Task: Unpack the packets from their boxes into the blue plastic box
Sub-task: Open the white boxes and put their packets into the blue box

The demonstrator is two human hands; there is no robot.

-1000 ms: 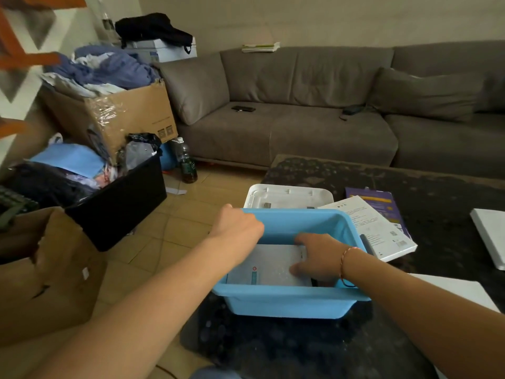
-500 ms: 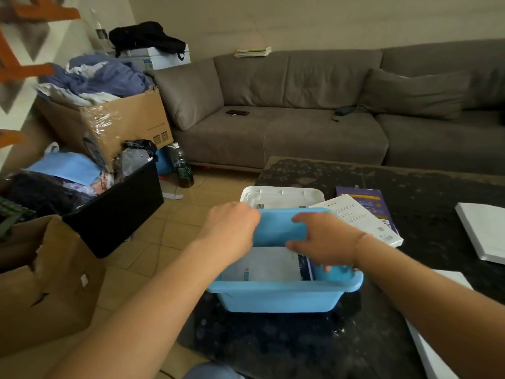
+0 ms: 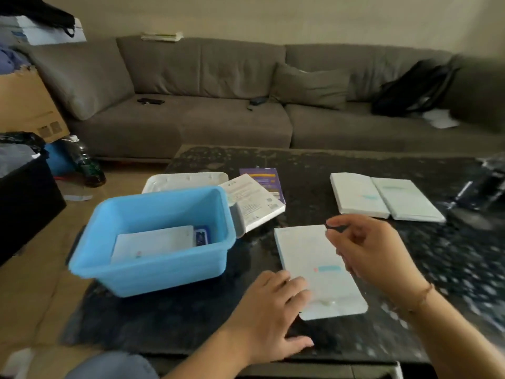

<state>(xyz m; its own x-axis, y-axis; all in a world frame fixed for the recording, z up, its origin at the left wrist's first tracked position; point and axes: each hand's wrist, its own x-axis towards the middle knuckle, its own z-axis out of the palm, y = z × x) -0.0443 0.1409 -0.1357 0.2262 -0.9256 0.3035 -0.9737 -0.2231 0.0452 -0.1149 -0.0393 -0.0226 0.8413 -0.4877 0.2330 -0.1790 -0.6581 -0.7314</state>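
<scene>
A flat white cardboard box with a small blue and red label point(image 3: 318, 269) lies on the dark speckled stone table point(image 3: 355, 165), just right of the light-blue rectangular plastic box point(image 3: 153, 272). It is steadied at its near left corner by the left hand point(image 3: 269, 315), whose fingers lie straight and spread, pressing down without curling round anything. The right hand point(image 3: 374, 253) is held just over the box's right edge, thumb and forefinger drawn together at its far corner; whether the edge is actually pinched cannot be told through the motion blur.

The risks are judged modest. The thin box could be dragged over the smooth tabletop if the flap is pulled harder than the flat left hand can resist, and the flap could be torn by a hasty pull. The light-blue plastic box sits near the table's left edge and could be nudged off by a careless forearm.

The white box looks slim, rigid and sealed, its near end rounded into a tabbed flap. A flat white packet with a small mark point(image 3: 153, 243) already lies inside the light-blue plastic box, and two similar white boxes lying side by side point(image 3: 382, 196) wait farther back on the right.
</scene>
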